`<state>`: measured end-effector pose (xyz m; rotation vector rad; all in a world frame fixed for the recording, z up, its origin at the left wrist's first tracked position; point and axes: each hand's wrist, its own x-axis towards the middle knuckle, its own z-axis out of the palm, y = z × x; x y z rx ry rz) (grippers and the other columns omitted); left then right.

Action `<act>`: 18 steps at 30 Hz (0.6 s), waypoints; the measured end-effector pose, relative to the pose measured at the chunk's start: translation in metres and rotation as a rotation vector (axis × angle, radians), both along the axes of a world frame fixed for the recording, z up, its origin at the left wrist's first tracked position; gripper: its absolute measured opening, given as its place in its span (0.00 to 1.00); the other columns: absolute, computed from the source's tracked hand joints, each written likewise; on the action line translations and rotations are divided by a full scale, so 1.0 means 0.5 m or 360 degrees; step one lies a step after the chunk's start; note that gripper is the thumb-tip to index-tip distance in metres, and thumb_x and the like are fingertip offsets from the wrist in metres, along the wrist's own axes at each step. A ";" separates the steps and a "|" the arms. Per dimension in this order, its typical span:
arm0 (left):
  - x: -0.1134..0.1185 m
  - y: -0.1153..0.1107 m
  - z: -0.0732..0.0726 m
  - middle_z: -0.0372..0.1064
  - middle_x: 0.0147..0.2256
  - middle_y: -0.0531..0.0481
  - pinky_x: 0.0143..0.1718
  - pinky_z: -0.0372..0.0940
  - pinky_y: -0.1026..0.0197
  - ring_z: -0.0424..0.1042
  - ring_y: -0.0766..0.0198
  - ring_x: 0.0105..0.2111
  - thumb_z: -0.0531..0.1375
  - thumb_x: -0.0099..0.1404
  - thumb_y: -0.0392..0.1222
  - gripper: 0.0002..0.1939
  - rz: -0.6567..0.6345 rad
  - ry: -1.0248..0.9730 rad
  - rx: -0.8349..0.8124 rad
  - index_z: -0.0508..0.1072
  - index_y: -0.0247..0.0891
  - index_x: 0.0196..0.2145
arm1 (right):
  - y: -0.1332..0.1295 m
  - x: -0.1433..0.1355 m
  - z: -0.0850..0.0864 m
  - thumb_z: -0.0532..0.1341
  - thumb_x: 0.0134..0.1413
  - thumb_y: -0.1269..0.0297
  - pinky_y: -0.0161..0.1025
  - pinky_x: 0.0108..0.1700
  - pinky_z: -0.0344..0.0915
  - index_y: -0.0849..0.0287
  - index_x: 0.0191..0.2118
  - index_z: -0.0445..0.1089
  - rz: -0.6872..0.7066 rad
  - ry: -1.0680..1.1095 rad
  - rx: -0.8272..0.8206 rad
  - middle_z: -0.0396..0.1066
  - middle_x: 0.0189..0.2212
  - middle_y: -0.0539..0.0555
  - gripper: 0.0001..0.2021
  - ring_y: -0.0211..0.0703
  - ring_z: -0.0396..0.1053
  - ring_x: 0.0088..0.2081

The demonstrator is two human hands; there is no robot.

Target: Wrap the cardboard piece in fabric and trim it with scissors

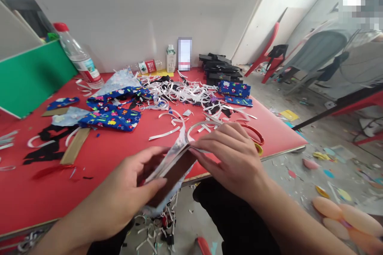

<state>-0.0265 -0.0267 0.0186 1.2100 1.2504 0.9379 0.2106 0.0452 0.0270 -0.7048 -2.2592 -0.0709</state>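
My left hand (125, 185) is closed around a flat brown board piece (175, 175) with pale blue fabric along its sides. The thumb lies on the brown face, and the other fingers are behind the fabric. At the far end of the piece, my right hand (235, 157) pinches the corner where a white strip (194, 126) curls away. Its fingertips partly hide that spot. Beyond my right hand, scissors with red and yellow handles (257, 137) lie on the red table (113, 155), partly covered by the hand.
White strip scraps (182, 91) are heaped mid-table. Blue patterned fabric (112, 119) and a cardboard strip (74, 146) lie left. A large bottle (85, 65), small bottle (170, 59), phone (184, 53) and black stack (221, 69) stand along the back. Scraps litter the floor.
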 end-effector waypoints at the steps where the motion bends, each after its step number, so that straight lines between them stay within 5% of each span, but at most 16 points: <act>1: 0.010 0.003 0.003 0.82 0.45 0.40 0.43 0.79 0.52 0.82 0.46 0.43 0.70 0.63 0.48 0.20 -0.0009 -0.0021 -0.0019 0.82 0.46 0.53 | -0.005 -0.006 -0.001 0.68 0.65 0.69 0.44 0.43 0.66 0.56 0.40 0.76 0.0056 0.0036 0.0004 0.83 0.33 0.48 0.01 0.41 0.74 0.33; 4: 0.038 0.010 0.009 0.80 0.36 0.45 0.35 0.75 0.56 0.79 0.52 0.36 0.67 0.67 0.51 0.11 -0.0004 0.0073 -0.0008 0.82 0.43 0.41 | -0.017 -0.021 -0.007 0.69 0.64 0.70 0.44 0.43 0.66 0.55 0.42 0.76 0.0159 0.0083 -0.0007 0.83 0.34 0.47 0.04 0.40 0.74 0.33; 7: 0.054 0.011 0.015 0.76 0.31 0.48 0.26 0.64 0.61 0.71 0.59 0.29 0.60 0.72 0.54 0.16 0.0026 0.0357 0.0114 0.77 0.41 0.33 | -0.025 -0.030 -0.010 0.69 0.64 0.70 0.47 0.49 0.65 0.54 0.42 0.76 0.0099 0.0066 0.0029 0.84 0.35 0.46 0.05 0.42 0.75 0.35; 11: 0.067 0.003 0.016 0.69 0.25 0.52 0.24 0.53 0.61 0.62 0.63 0.24 0.55 0.76 0.48 0.18 0.0134 0.0754 0.0466 0.68 0.41 0.27 | -0.043 -0.043 -0.005 0.68 0.65 0.68 0.51 0.57 0.60 0.52 0.41 0.76 -0.0129 0.0021 0.0002 0.84 0.33 0.45 0.03 0.45 0.76 0.38; 18: 0.089 -0.014 -0.001 0.58 0.22 0.57 0.24 0.49 0.61 0.57 0.67 0.21 0.56 0.73 0.36 0.18 0.0430 0.1101 0.0867 0.56 0.42 0.25 | -0.072 -0.070 -0.004 0.66 0.66 0.66 0.49 0.51 0.58 0.54 0.36 0.76 -0.0305 0.0164 -0.0160 0.81 0.30 0.45 0.04 0.45 0.75 0.35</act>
